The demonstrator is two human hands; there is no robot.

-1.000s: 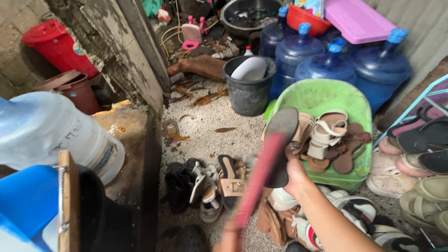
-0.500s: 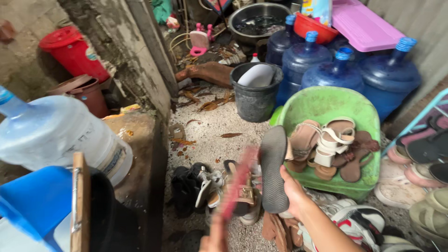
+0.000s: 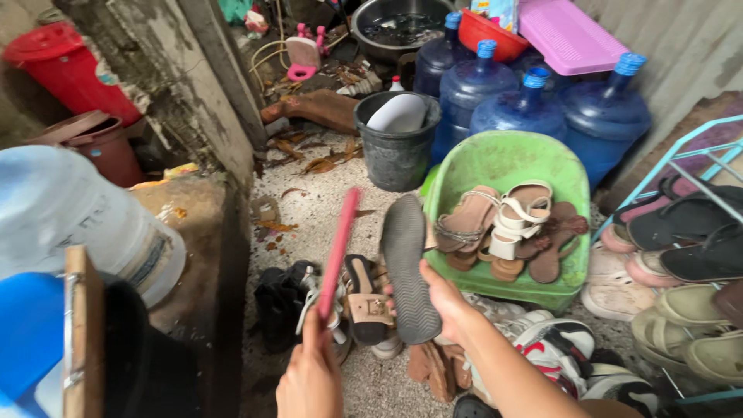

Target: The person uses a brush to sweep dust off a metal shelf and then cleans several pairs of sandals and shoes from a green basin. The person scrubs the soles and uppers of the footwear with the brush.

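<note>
Two flat sandals are held apart above the shoe pile point(image 3: 364, 310): the left hand point(image 3: 311, 379) has its fingers closed round a pink sandal point(image 3: 338, 249), and the right hand point(image 3: 445, 298) clasps a dark sandal point(image 3: 408, 267), tread up, beside the green tub point(image 3: 507, 159).

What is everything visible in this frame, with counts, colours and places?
water jugs: four, blue, behind the basin
basin: one, green, holding tan and white sandals
bucket: one, dark grey, centre back
bin: one, red, top left
clear jug: one, pale, on the left ledge
shoe rack: one, teal, right, with slippers
loose shoes: several, mixed colours, on the ground
pink slipper: one, in the left hand
dark sole: one, grey, in the right hand
</note>
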